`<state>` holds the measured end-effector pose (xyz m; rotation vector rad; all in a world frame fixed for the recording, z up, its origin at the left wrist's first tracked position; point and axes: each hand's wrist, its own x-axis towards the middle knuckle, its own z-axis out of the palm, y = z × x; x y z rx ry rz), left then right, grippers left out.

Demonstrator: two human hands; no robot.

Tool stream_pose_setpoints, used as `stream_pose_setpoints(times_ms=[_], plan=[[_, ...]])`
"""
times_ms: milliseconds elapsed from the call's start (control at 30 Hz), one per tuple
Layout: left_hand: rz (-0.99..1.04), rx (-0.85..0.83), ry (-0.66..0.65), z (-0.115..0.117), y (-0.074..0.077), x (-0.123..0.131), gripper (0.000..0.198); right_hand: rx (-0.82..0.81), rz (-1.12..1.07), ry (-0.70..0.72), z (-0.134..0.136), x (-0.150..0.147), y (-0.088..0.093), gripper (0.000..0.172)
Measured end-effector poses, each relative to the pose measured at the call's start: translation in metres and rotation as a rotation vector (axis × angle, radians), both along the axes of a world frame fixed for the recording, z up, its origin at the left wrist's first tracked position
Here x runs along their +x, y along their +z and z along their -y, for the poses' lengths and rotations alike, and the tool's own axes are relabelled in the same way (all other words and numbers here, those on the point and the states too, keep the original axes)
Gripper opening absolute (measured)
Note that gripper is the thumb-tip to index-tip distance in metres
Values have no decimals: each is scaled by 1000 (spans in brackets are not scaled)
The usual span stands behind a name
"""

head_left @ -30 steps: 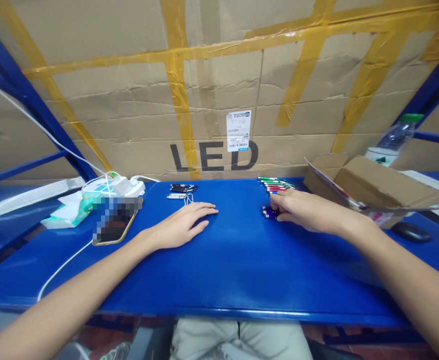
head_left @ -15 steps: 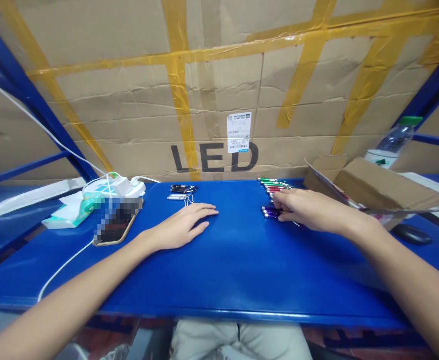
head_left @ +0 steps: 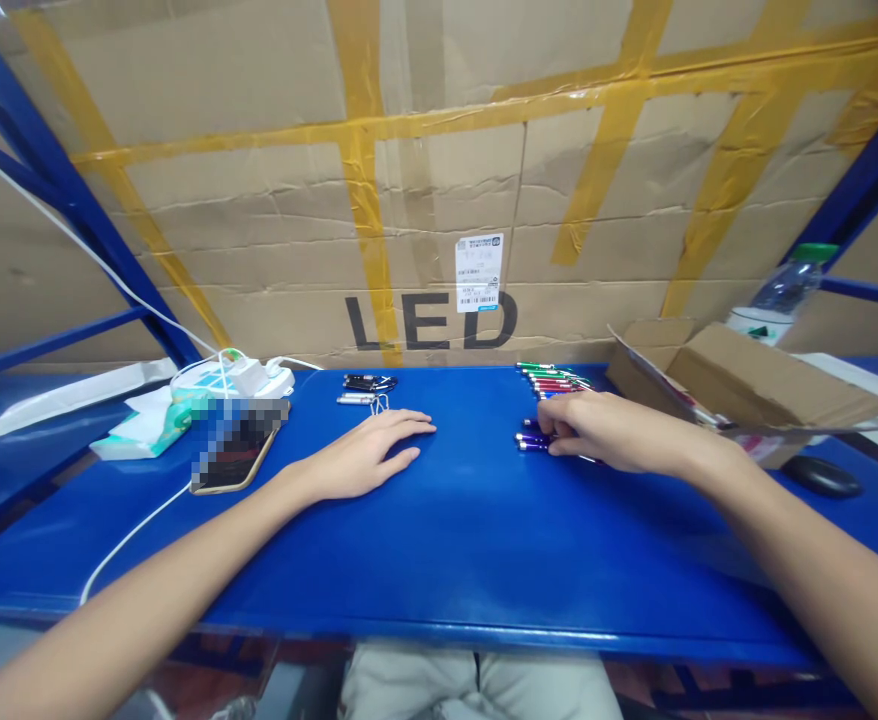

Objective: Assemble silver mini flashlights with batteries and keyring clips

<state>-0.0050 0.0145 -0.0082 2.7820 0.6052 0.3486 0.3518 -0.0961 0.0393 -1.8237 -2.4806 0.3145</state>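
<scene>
My left hand (head_left: 371,452) lies flat on the blue table, fingers stretched and nothing held. Just beyond it are silver (head_left: 355,399) and black (head_left: 364,382) pen-shaped keychain lights with small clips. Curled fingers of my right hand (head_left: 596,428) pinch a purple keychain light (head_left: 533,446), whose silver-tipped end sticks out to the left. Other dark purple or blue lights lie partly hidden by the knuckles. Behind that hand, several green (head_left: 536,370) and red (head_left: 551,386) lights lie side by side, tips to the left.
An open cardboard box (head_left: 769,385) stands right, with a black mouse (head_left: 823,477) and a green-capped bottle (head_left: 780,295) near it. At left are a phone (head_left: 236,450), tissue pack (head_left: 143,425) and power strip (head_left: 259,380) with white cables. A big taped carton (head_left: 281,240) forms the back.
My right hand has moved slightly left and toward me, shifting a purple light the same way, apart from the others. My left hand stays in place. The view has tilted slightly.
</scene>
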Motion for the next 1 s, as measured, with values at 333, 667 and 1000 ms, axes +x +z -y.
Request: stream_pose_setpoints(times_ms=[333,667,1000], plan=[[3,0,3,1,0,0,43,-11,-127,75,-8,-2,-18,11],[14,-30,9,-1,2,1,44,28,-206,132,-7,-6,-15,29],[33,-10,-3,-1,1,1,44,10,-183,162,-8,-12,-18,19]])
